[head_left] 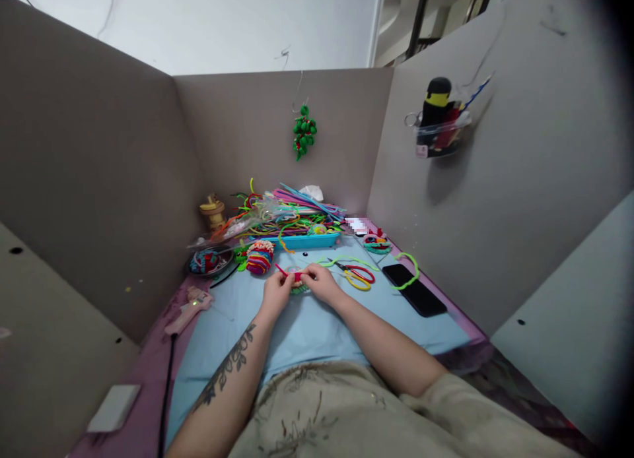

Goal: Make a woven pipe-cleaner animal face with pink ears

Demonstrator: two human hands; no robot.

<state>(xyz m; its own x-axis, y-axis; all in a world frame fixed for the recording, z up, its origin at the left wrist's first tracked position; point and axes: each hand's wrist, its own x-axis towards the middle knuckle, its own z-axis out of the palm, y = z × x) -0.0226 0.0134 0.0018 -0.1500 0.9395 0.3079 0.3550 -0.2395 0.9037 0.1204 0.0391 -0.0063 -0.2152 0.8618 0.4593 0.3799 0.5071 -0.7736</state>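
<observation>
1. Two bare hands meet above a blue cloth (317, 336) on a pink table (148, 379).
2. The left hand (279, 288) has thumb and fingers narrowed, pinching one side of a small red, cream and green piece (298, 289).
3. The right hand (321, 281) pinches its other side, equally narrow. A red strip (281, 270) sticks out above the left hand.
4. Just left of the hands sits a striped ball (259, 259); just right lie scissors (360, 278) with red and yellow handles.
5. Further right is a dark phone (423, 298), a lime strand (415, 265) curving over it.
6. Beyond the hands, a blue tray (307, 241) sits before heaped colourful stems (297, 210).
7. At the cloth's left edge rests a pink glue gun (187, 313), its light green.
8. On the back wall hangs a green bunch (304, 134); on the right wall, a clear cup (446, 129).
</observation>
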